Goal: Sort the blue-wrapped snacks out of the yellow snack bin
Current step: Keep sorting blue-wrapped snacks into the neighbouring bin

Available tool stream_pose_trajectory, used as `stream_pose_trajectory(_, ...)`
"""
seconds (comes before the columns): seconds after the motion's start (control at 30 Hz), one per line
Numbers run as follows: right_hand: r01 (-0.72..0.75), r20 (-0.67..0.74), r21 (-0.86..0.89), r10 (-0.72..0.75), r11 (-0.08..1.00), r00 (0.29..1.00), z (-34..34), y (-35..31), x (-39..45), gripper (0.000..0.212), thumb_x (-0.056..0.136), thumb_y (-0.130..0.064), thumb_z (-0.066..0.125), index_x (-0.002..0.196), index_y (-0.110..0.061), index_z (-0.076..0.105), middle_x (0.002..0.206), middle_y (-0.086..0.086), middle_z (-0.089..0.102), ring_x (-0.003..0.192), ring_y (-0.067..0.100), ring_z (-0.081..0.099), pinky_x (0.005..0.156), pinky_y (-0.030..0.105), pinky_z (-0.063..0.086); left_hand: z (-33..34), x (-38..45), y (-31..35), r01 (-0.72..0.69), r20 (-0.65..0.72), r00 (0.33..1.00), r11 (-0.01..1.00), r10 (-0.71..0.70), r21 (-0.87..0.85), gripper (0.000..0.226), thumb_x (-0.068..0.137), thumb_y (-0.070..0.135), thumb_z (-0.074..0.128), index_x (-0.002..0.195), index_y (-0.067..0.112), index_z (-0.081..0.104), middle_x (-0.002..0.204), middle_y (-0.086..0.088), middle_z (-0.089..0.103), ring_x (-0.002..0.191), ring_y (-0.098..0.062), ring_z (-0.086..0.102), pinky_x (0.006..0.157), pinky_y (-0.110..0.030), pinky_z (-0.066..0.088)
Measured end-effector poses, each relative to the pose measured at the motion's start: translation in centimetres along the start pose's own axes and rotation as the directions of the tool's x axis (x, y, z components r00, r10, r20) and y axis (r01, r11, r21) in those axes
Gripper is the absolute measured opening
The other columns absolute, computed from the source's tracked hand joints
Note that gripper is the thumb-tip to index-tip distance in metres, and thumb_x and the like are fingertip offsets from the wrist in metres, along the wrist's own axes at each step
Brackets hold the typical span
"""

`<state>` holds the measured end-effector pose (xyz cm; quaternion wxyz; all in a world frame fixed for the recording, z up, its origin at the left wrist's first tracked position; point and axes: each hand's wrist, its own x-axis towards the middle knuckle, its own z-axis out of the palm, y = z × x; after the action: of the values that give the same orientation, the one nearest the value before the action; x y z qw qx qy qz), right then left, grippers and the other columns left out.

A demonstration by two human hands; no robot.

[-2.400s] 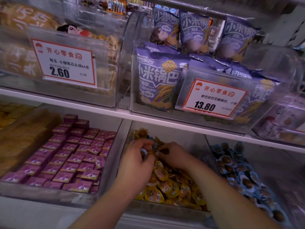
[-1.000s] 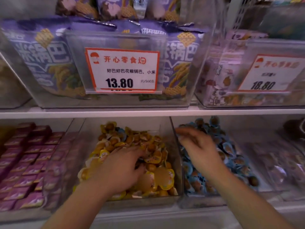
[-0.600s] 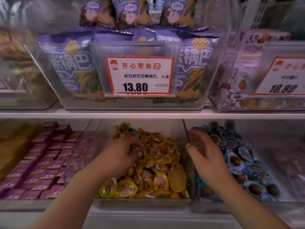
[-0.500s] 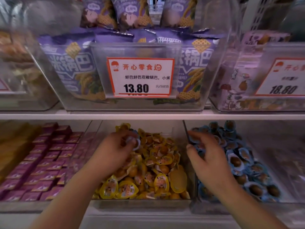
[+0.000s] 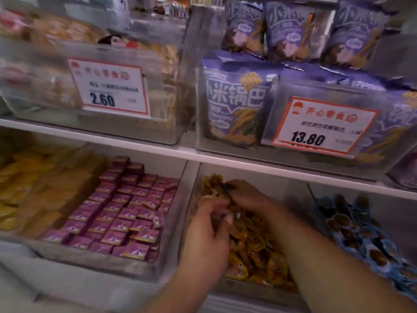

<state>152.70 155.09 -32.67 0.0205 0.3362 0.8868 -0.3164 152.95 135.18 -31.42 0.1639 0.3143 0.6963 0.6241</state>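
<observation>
Two hands are working in my yellow snack bin [image 5: 204, 175]: left hand [image 5: 207, 242] and right hand [image 5: 246, 198], fingers curling into yellow snacks [image 5: 259, 249]. Whether either is gripping a blue-wrapped snack, I cannot tell; one neighbouring bin is holding blue-wrapped snacks [image 5: 361, 233].

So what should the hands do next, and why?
Probably the right hand should lift out the dark bluish bit at its fingertips, if it is a blue snack, toward the blue snacks on the right. Both hands are in the yellow snack bin; the left hand is just rummaging.
</observation>
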Motion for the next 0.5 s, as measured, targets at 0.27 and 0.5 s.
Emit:
stream_pose_trajectory(0.27,-0.155,0.073,0.194,0.144,0.969,0.987,0.2,0.5,5.2,0.015,0.09,-0.03,0.063,0.088,-0.019,0.072,0.088,0.005,0.072,0.077,0.014,0.07,0.067,0.027,0.056,-0.8,0.3,-0.7,0.125,0.106,0.987,0.99,-0.118,-0.062,0.025,0.094,0.01,0.06,0.101,0.033,0.068,0.096,-0.001,0.07,0.084,-0.015,0.069,0.079,-0.032,0.058)
stream_pose_trajectory(0.5,-0.218,0.126,0.646,0.179,0.732,0.976,1.4,1.9,6.7,0.036,0.083,-0.049,0.063,0.092,-0.018,0.077,0.096,0.012,0.075,0.075,0.021,0.074,0.063,0.032,0.058,-0.8,0.2,-0.6,0.104,0.098,0.99,0.992,-0.097,-0.069,0.021,0.095,0.014,0.06,0.097,0.034,0.067,0.09,0.007,0.067,0.078,0.003,0.065,0.063,-0.006,0.046)
